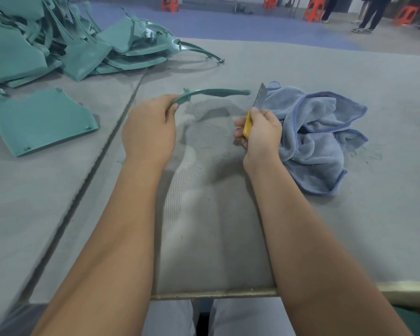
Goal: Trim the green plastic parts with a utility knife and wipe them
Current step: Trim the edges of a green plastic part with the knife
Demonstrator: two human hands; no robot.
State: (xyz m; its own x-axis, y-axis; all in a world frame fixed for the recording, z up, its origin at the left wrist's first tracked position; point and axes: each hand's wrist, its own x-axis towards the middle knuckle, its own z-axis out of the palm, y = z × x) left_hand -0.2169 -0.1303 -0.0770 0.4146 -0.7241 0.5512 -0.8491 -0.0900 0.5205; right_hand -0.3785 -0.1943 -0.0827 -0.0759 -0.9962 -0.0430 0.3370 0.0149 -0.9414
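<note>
Far left, ten to eleven o'clock: heap of green plastic parts (58,40), panels and curved strips tangled together; whether trimmed or waiting cannot be told from their look. Below it, nine o'clock, a single flat green panel (44,122) lies apart on the grey felt-covered table (349,226), screw bosses showing

Centre-left: left hand (148,127) lifted off the table, fingers curled round one end of a slim curved green strip (211,94); strip runs toward two o'clock from the hand, free end in the air, just short of the blade

Centre-right: right hand (260,132) wrapped around the yellow handle of the utility knife (252,112), thumb up near the blade root, blade tip pointing to twelve o'clock. Blade and strip apart, not cutting at this instant

Right, three o'clock: crumpled blue microfibre cloth (320,137) on the table, touching the knife hand's back edge. Nobody holds it

Judgement: fine green shavings on the felt between the hands and beside the cloth point to trimming well under way. This strip is mid-trim or about to be; its wipe is still owed. Size of the heap suggests much work left
</note>
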